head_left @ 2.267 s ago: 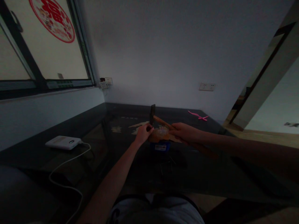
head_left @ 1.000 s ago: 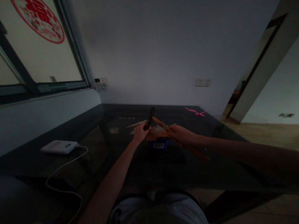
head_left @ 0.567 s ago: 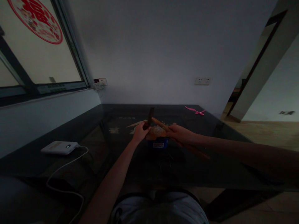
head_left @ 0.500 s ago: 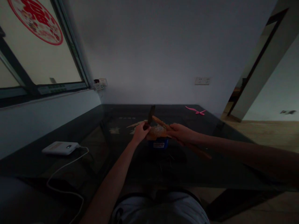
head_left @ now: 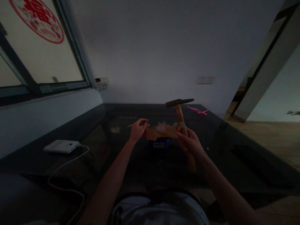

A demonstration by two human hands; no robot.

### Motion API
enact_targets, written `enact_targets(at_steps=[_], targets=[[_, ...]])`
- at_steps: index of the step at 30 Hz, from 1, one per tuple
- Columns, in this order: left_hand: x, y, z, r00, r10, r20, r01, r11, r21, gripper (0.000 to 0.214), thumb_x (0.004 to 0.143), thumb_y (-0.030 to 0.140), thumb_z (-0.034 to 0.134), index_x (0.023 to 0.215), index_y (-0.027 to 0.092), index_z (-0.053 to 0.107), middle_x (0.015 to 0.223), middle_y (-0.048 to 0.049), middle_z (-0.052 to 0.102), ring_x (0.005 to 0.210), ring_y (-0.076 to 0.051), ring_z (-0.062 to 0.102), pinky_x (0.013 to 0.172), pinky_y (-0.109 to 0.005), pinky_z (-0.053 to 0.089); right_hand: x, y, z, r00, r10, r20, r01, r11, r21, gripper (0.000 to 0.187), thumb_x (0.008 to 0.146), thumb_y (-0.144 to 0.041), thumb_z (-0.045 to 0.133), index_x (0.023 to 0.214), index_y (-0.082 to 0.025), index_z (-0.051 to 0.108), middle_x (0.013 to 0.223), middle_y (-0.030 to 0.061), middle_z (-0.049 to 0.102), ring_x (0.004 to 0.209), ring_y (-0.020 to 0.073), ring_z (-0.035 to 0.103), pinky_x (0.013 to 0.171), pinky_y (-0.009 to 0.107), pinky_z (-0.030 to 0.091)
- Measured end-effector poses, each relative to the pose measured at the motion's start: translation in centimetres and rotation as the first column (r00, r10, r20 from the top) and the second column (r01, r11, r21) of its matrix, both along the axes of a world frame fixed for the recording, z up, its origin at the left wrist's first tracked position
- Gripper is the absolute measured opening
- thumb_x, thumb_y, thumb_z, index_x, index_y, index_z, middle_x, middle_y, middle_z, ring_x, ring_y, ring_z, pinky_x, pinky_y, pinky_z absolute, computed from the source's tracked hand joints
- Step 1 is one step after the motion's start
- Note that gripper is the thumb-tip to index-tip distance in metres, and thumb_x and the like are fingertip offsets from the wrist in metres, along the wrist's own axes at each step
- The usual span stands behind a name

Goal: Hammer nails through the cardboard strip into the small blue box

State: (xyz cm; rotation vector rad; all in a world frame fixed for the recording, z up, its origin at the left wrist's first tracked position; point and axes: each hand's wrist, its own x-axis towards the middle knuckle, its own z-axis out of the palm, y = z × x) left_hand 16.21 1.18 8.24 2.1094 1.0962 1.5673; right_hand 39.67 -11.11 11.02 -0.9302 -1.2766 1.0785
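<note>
My right hand (head_left: 191,141) is wrapped around the wooden handle of a hammer (head_left: 180,115), whose dark metal head points up. Its thumb and fingertips also touch the right end of a rough, orange-brown block (head_left: 161,132), which looks like wood. At the block's left end is my left hand (head_left: 137,129), its fingers bent and its fingertips at the edge; the dim picture hides the exact grip. Under the block, a blue box (head_left: 159,143) with a pale label stands on the table. Several thin, nail-like pieces (head_left: 167,163) lie in front of the box.
The dark, glossy table (head_left: 126,168) reaches to the wall. A white power bank (head_left: 62,146) with a white cable lies left. A pink ribbon (head_left: 198,110) lies at the far right, and a dark flat object (head_left: 260,165) near the right edge. Behind the block is a pale patterned patch (head_left: 163,123).
The hammer has moved right and turned, its head now raised and level, away from my left hand. My left hand has shifted slightly left, and the block now shows a broad face.
</note>
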Motion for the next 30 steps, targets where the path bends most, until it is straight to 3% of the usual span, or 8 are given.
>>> enact_targets(at_steps=[6, 9, 11, 13, 15, 18, 27, 30], targets=[[0.7, -3.1, 2.0, 0.993, 0.092, -0.069, -0.079, 0.984, 0.161, 0.016, 0.082, 0.018, 0.046, 0.087, 0.017, 0.061, 0.084, -0.0055, 0.065, 0.079, -0.015, 0.061, 0.077, -0.028, 0.049, 1.1, 0.2, -1.6, 0.994, 0.018, -0.109, -0.011, 0.998, 0.064, 0.028, 0.076, -0.037, 0.063, 0.087, -0.023, 0.042, 0.042, -0.0143, 0.037, 0.025, 0.0033, 0.031, 0.026, 0.015, 0.024], [1.6, -7.0, 2.7, 0.968, 0.013, -0.250, 0.058, 0.960, 0.274, 0.019, 0.086, 0.021, 0.043, 0.088, 0.018, 0.062, 0.083, -0.0056, 0.065, 0.079, -0.015, 0.060, 0.077, -0.029, 0.048, 1.4, -0.1, -1.8, 0.995, 0.010, -0.099, -0.004, 0.998, 0.063, 0.027, 0.077, -0.037, 0.062, 0.087, -0.022, 0.042, 0.043, -0.0141, 0.037, 0.026, 0.0032, 0.030, 0.026, 0.014, 0.024], [2.0, -9.4, 2.4, 0.849, -0.133, -0.512, 0.301, 0.918, 0.260, 0.020, 0.087, 0.022, 0.044, 0.092, 0.020, 0.063, 0.086, -0.0052, 0.066, 0.084, -0.015, 0.060, 0.080, -0.029, 0.047, 1.2, -0.2, -1.9, 0.995, -0.004, -0.101, 0.011, 0.998, 0.063, 0.028, 0.075, -0.037, 0.063, 0.087, -0.022, 0.042, 0.044, -0.0140, 0.037, 0.026, 0.0030, 0.030, 0.025, 0.014, 0.024], [2.1, -11.0, 1.5, 0.644, -0.234, -0.728, 0.498, 0.851, 0.167, 0.019, 0.087, 0.022, 0.045, 0.096, 0.021, 0.062, 0.094, -0.0049, 0.066, 0.087, -0.015, 0.060, 0.080, -0.028, 0.045, 1.0, -0.2, -1.8, 0.993, 0.003, -0.116, 0.004, 0.998, 0.060, 0.030, 0.074, -0.038, 0.064, 0.086, -0.022, 0.042, 0.045, -0.0142, 0.037, 0.026, 0.0029, 0.030, 0.025, 0.014, 0.024], [1.8, -11.6, 0.4, 0.466, -0.258, -0.846, 0.580, 0.811, 0.072, 0.017, 0.088, 0.021, 0.046, 0.096, 0.021, 0.061, 0.100, -0.0046, 0.065, 0.090, -0.014, 0.059, 0.079, -0.026, 0.043, 0.8, -0.2, -1.7, 0.992, 0.019, -0.123, -0.014, 0.999, 0.048, 0.032, 0.072, -0.038, 0.065, 0.085, -0.022, 0.041, 0.045, -0.0145, 0.036, 0.025, 0.0028, 0.030, 0.024, 0.015, 0.024], [1.2, -11.2, -1.0, 0.333, -0.232, -0.914, 0.597, 0.802, 0.014, 0.013, 0.087, 0.021, 0.051, 0.097, 0.022, 0.060, 0.104, -0.0034, 0.064, 0.091, -0.014, 0.058, 0.075, -0.026, 0.041, 0.7, -0.2, -1.6, 0.993, 0.025, -0.118, -0.020, 0.999, 0.041, 0.032, 0.072, -0.038, 0.065, 0.085, -0.021, 0.041, 0.045, -0.0146, 0.037, 0.025, 0.0029, 0.031, 0.024, 0.014, 0.024], [1.8, -9.8, -1.9, 0.276, -0.097, -0.956, 0.723, 0.677, 0.140, 0.013, 0.088, 0.015, 0.048, 0.088, 0.020, 0.060, 0.094, -0.0036, 0.064, 0.082, -0.012, 0.056, 0.067, -0.026, 0.040, 1.2, 0.2, -2.3, 0.993, 0.006, -0.119, 0.002, 0.998, 0.063, 0.027, 0.076, -0.037, 0.062, 0.086, -0.022, 0.042, 0.044, -0.0138, 0.037, 0.026, 0.0034, 0.031, 0.026, 0.015, 0.023], [2.0, -9.8, -2.4, 0.283, -0.057, -0.958, 0.727, 0.664, 0.175, 0.015, 0.088, 0.014, 0.046, 0.084, 0.018, 0.059, 0.088, -0.0044, 0.064, 0.077, -0.012, 0.056, 0.065, -0.027, 0.039, 1.3, 0.3, -2.4, 0.994, -0.020, -0.108, 0.026, 0.998, 0.058, 0.027, 0.076, -0.038, 0.062, 0.086, -0.023, 0.042, 0.043, -0.0142, 0.035, 0.026, 0.0038, 0.031, 0.027, 0.015, 0.023]])
